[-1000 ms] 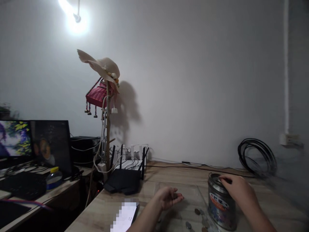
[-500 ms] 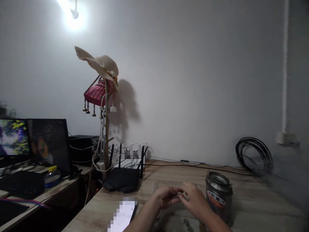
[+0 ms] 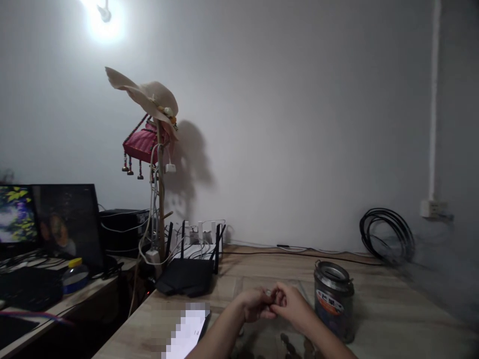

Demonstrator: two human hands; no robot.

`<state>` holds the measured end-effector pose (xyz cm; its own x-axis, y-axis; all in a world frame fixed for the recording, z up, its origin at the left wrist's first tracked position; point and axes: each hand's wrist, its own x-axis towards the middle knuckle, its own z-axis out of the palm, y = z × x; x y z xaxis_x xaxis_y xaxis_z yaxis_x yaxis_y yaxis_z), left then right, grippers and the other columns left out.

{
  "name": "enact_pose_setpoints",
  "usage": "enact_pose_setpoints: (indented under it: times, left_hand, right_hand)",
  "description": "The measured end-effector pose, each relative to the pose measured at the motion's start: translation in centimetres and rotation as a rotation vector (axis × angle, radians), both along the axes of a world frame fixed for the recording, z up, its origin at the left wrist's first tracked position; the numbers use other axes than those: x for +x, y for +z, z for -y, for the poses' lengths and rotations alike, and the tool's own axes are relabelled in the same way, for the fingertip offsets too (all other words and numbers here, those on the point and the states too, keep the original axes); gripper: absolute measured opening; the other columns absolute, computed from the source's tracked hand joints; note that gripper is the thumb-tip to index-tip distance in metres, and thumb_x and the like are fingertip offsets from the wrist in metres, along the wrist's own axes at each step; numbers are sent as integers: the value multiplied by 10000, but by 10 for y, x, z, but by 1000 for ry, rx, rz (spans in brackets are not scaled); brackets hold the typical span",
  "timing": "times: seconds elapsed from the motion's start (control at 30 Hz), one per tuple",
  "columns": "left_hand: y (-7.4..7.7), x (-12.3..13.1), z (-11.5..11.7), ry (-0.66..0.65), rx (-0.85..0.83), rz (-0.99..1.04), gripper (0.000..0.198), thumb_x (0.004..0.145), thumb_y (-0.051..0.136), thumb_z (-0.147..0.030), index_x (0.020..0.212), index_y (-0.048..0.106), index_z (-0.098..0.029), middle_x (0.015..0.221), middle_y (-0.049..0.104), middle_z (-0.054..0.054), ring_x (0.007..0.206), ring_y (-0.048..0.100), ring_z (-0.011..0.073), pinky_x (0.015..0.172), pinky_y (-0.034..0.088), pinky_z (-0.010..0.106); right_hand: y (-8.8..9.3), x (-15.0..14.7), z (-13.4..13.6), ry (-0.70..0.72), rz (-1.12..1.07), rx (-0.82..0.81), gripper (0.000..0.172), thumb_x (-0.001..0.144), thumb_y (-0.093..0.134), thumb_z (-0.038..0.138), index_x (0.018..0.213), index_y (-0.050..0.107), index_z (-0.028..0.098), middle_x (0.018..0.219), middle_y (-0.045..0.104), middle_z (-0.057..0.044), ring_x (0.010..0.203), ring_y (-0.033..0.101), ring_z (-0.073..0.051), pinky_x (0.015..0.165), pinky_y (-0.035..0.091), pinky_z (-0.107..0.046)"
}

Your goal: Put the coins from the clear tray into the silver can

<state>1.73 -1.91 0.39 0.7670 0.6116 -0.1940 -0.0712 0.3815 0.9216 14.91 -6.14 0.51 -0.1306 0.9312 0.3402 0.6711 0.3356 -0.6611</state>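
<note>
head view: the left hand and the right hand meet over the wooden table, fingertips close together or touching; the left is half curled, its palm partly turned up, and the right has its fingers bent in toward it as if pinching; a small pale spot shows at the left fingers, but whether either hand has hold of a coin cannot be told; coins lie loose on the near side of both hands, some partly hidden by the right forearm; just to the right of the right hand stands the metal tin, upright, its orange and white label facing the near side, apart from the fingers; left of the left forearm lies a phone, its screen lit and partly pixelated; beyond the left hand and to its left sits a black router; farther off, beyond the right hand, rests a coil of black cable.
</note>
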Motion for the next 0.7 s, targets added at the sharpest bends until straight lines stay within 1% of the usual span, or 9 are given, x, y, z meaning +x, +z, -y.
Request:
enact_pose_setpoints:
  times: [0.07, 0.13, 0.2, 0.33, 0.4, 0.47, 0.53, 0.6, 0.7]
  left_hand:
    - [2, -1, 1, 5, 2, 0, 122, 649, 561, -144, 763, 557, -102, 646, 555, 1, 495, 505, 53, 516, 398, 181]
    - [3, -1, 1, 6, -2, 5, 138, 670, 547, -167, 789, 554, -98, 675, 577, 25, 562, 555, 85, 526, 400, 184]
    - [2, -1, 1, 1, 0, 10, 143, 690, 533, -189, 796, 551, -95, 692, 592, 45, 612, 578, 105, 532, 399, 182]
    - [-2, 1, -1, -4, 69, -22, 141, 713, 512, -222, 757, 553, -94, 632, 592, 44, 551, 560, 87, 494, 378, 167]
    - [-3, 1, 0, -8, 99, -66, 153, 717, 503, -239, 718, 552, -94, 593, 583, 39, 510, 542, 79, 468, 361, 162]
    - [-2, 1, 1, -41, 98, -80, 178, 722, 491, -262, 720, 548, -93, 593, 581, 44, 503, 540, 82, 467, 356, 163]
    - [0, 0, 2, -77, 62, -57, 208, 731, 471, -287, 770, 542, -96, 621, 584, 53, 522, 551, 92, 485, 366, 168]
    - [2, -1, 2, -88, 4, -23, 230, 741, 440, -295, 822, 532, -100, 644, 580, 49, 532, 557, 94, 489, 367, 166]
    - [4, -2, 0, -57, -53, -11, 236, 750, 404, -288, 819, 531, -101, 601, 542, 17, 445, 498, 57, 416, 304, 141]
  right_hand:
    - [1, 1, 0, 6, -47, 27, 160, 559, 504, 130, 711, 545, 153, 515, 503, 45, 496, 440, -74, 458, 302, -174]
    - [3, 3, -2, -17, -73, 39, 148, 562, 478, 115, 691, 540, 152, 513, 504, 42, 490, 440, -74, 461, 315, -175]
    - [2, 6, -4, -61, -91, 36, 192, 558, 458, 96, 724, 539, 149, 524, 509, 41, 482, 443, -74, 459, 327, -177]
    - [-6, 11, -10, -76, -64, 22, 275, 571, 481, 129, 837, 546, 146, 551, 523, 38, 489, 463, -82, 453, 333, -181]
    - [-9, 11, -10, -76, -7, 22, 249, 569, 501, 150, 808, 568, 153, 559, 539, 30, 502, 470, -87, 453, 324, -183]
    - [-8, 11, -7, -103, 54, 22, 182, 583, 497, 166, 743, 583, 160, 569, 560, 17, 513, 480, -94, 459, 319, -190]
    - [-1, 10, -2, -144, 121, 52, 115, 613, 481, 185, 668, 580, 167, 592, 582, 2, 538, 494, -108, 483, 327, -205]
    - [13, 11, 7, -203, 191, 145, 109, 646, 464, 200, 624, 568, 179, 609, 591, -5, 569, 505, -123, 519, 339, -224]
    - [42, 27, 23, -349, 253, 435, 155, 713, 430, 242, 673, 573, 200, 691, 602, -22, 680, 522, -149, 609, 362, -256]
